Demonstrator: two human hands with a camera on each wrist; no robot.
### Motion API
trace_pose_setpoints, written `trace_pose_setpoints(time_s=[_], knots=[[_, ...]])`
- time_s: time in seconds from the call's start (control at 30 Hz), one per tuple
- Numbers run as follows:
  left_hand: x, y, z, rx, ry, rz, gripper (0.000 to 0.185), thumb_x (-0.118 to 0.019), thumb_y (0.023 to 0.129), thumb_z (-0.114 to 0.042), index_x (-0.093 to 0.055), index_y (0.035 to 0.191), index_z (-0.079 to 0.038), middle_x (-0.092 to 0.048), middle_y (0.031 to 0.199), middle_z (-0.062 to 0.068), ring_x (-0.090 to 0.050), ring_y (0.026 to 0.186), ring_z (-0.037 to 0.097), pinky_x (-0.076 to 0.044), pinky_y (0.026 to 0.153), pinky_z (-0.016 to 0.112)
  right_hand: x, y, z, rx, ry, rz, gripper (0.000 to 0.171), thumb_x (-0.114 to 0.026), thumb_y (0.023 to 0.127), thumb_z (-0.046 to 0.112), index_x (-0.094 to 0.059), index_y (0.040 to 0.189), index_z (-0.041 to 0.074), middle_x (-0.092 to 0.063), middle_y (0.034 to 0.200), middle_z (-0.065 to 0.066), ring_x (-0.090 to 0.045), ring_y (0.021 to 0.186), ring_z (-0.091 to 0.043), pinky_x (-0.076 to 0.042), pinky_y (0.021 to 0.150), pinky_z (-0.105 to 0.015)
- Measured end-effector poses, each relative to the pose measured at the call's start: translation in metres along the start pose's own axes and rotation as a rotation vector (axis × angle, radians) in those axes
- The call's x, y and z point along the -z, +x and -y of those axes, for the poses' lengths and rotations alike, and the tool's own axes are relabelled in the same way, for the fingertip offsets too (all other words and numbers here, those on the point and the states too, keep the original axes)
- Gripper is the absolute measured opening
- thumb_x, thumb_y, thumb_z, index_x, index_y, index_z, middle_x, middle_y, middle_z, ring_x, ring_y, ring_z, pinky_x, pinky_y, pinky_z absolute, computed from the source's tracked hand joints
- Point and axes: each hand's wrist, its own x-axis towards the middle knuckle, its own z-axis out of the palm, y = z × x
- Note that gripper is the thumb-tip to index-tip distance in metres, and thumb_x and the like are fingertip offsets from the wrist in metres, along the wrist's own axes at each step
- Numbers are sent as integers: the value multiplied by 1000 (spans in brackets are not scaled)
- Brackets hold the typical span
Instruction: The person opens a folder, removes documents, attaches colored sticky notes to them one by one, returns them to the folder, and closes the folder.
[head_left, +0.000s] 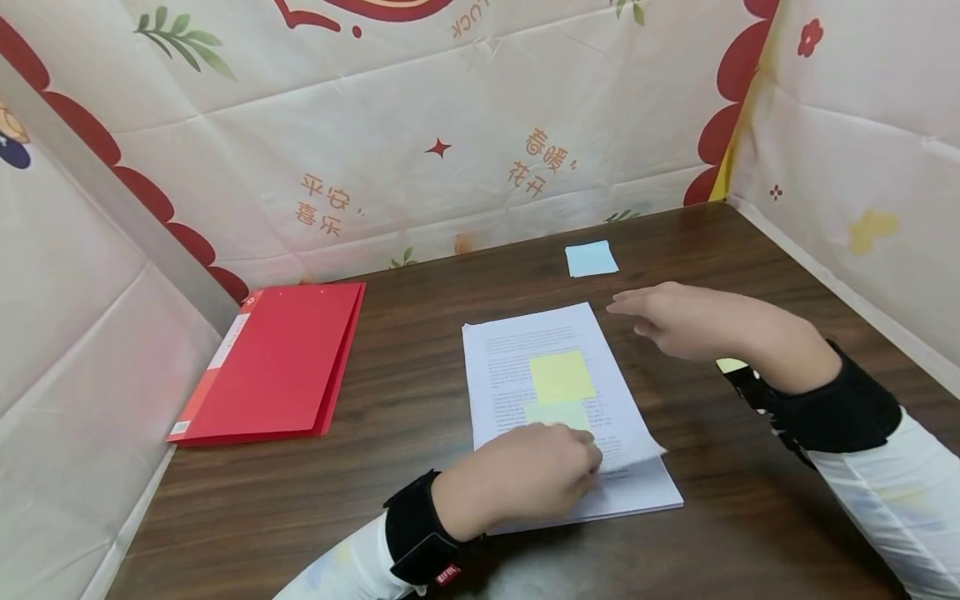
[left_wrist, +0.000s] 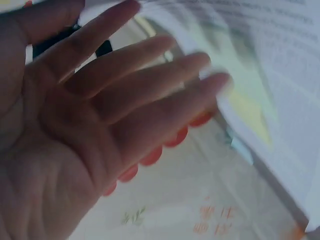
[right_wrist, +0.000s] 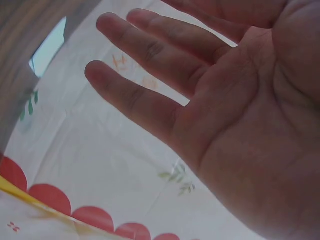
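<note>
Nearest the camera, the left hand [head_left: 525, 479] rests on the lower part of the paper stack [head_left: 558, 408], fingers laid fairly straight; it seems to lift the curling corner of the top sheet, though its fingertips are blurred in the wrist view. To turn that sheet cleanly, it is best to peel only one page and keep the stack squared. The stack lies mid-desk [head_left: 420, 383], white with printed text, bearing a yellow sticky note [head_left: 562, 377] and a paler green one [head_left: 558, 413] below it. Beyond, the right hand [head_left: 693, 321] hovers spread and empty beside the stack's far corner. Farther off lie a red folder [head_left: 273, 362] and a blue note pad [head_left: 591, 258].
</note>
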Motion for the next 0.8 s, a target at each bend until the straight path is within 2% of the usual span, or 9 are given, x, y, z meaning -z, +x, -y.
trace_pose_setpoints(time_s=[0.07, 0.17, 0.3, 0.4, 0.5, 0.6, 0.67, 0.73, 0.8], knots=[[13, -5, 8, 81, -94, -117, 19, -62, 108, -23, -74, 94, -16, -68, 80, -10, -57, 67, 1, -45, 60, 14, 5, -1, -4, -18, -9, -5, 43, -61, 101, -3, -61, 145, -3, -60, 150, -29, -57, 141, -49, -50, 111, -65], [35, -17, 33, 223, -252, -397, 19, -63, 106, -20, -77, 96, -12, -75, 81, -4, -64, 69, 6, -49, 61, 17, 9, -2, -9, -52, -20, -6, 43, -60, 101, -4, -61, 144, -6, -61, 147, -32, -59, 138, -50, -49, 111, -66], [60, -41, 85, 474, -523, -778, 19, -66, 105, -21, -79, 105, -7, -78, 93, 7, -67, 79, 17, -54, 70, 27, 7, 0, -8, -91, -11, 22, 42, -60, 101, -2, -60, 143, -7, -64, 144, -31, -62, 134, -48, -50, 109, -66], [73, -61, 126, 711, -759, -934, 27, -65, 107, -26, -78, 119, -5, -75, 110, 10, -63, 92, 19, -53, 78, 30, 0, 2, 0, -90, 3, 53, 42, -63, 102, 2, -61, 143, -7, -66, 142, -28, -62, 135, -47, -51, 109, -66], [75, -81, 165, 904, -904, -1023, 38, -60, 109, -33, -75, 131, -6, -69, 129, 10, -59, 109, 16, -51, 89, 28, -12, 4, 13, -49, 14, 115, 46, -69, 102, 12, -61, 145, -3, -62, 148, -27, -59, 140, -47, -49, 112, -65], [68, -99, 198, 1049, -956, -1041, 47, -58, 108, -42, -69, 143, -12, -64, 142, 9, -57, 116, 15, -50, 93, 27, -25, 6, 31, -8, 26, 216, 61, -76, 100, 30, -57, 152, 3, -50, 160, -27, -51, 147, -48, -45, 116, -66], [61, -111, 217, 1126, -988, -1013, 52, -57, 107, -48, -64, 149, -18, -61, 146, 5, -58, 116, 13, -53, 91, 25, -35, 7, 44, -2, 26, 275, 73, -80, 95, 39, -54, 155, 8, -41, 167, -27, -44, 153, -48, -42, 119, -65], [52, -123, 234, 1179, -1028, -950, 56, -55, 106, -53, -59, 154, -22, -59, 144, 4, -60, 111, 14, -54, 85, 25, -44, 8, 55, -5, 20, 315, 82, -85, 90, 42, -51, 158, 11, -36, 170, -25, -40, 156, -47, -41, 121, -64], [43, -134, 248, 1195, -1067, -873, 62, -54, 106, -55, -52, 159, -24, -55, 145, 4, -59, 112, 15, -55, 84, 25, -52, 9, 64, -16, 10, 334, 89, -90, 85, 40, -50, 159, 12, -36, 171, -23, -37, 158, -46, -40, 122, -63]])
